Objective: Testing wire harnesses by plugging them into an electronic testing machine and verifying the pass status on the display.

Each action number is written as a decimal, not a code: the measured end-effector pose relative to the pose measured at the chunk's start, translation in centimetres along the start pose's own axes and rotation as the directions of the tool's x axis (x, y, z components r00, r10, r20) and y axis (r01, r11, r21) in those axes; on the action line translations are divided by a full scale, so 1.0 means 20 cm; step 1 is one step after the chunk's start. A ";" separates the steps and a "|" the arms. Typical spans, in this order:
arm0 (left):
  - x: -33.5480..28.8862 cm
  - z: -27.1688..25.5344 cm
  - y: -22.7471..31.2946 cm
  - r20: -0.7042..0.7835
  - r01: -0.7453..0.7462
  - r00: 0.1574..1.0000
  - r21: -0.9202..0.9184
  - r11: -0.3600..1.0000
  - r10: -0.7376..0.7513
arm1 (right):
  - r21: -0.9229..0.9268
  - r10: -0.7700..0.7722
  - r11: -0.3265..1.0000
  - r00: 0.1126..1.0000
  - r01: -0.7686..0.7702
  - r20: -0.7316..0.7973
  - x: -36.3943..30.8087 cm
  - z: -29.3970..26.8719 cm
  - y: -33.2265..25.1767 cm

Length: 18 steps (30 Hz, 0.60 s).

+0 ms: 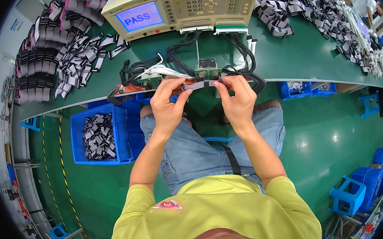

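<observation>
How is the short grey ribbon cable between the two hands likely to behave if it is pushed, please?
The grey ribbon cable would probably flex rather than stay rigid, since its strip looks thin and flat. It is likely light, being small and pinched between the left hand and right hand. Its flat shape makes rolling unlikely.

The flat grey cable [197, 86] I hold looks like smooth, dull plastic, and the blue bin [77, 132] by me is shiny plastic. My yellow shirt [247, 211] is soft-looking matt cloth, and my shorts [197, 156] look like rougher denim. The green table top [306, 52] looks smooth, and the floor [322, 135] is glossy.
</observation>
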<state>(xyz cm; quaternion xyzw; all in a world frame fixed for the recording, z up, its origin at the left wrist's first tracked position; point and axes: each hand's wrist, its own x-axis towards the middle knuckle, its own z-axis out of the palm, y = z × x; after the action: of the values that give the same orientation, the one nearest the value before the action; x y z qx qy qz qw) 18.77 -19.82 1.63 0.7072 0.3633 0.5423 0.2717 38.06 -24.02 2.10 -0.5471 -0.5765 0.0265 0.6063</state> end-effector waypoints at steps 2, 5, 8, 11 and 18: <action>0.00 0.00 -0.01 -0.002 0.007 1.000 -0.007 1.000 -0.007 | 0.003 -0.002 1.000 1.000 0.002 -0.003 0.00 0.01 0.01; 0.00 0.00 -0.01 -0.006 0.004 1.000 0.007 1.000 -0.004 | -0.001 0.021 1.000 1.000 -0.021 -0.001 0.01 0.01 0.00; 0.00 0.01 0.01 -0.038 0.024 0.999 -0.016 1.000 -0.025 | -0.009 0.048 0.999 0.999 -0.048 -0.018 0.01 0.02 0.00; 0.00 0.00 0.02 -0.011 0.001 1.000 0.002 1.000 -0.001 | -0.086 0.041 0.995 0.999 -0.044 -0.032 0.00 0.05 0.02; -0.01 0.00 0.01 -0.003 0.002 1.000 -0.007 1.000 -0.002 | -0.041 -0.016 0.999 0.999 0.014 -0.044 0.03 0.05 0.04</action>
<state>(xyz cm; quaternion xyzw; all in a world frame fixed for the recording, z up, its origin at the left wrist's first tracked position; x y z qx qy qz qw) 18.84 -20.16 1.67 0.7052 0.3624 0.5443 0.2742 37.99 -22.71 1.64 -0.5554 -0.5674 -0.0021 0.6079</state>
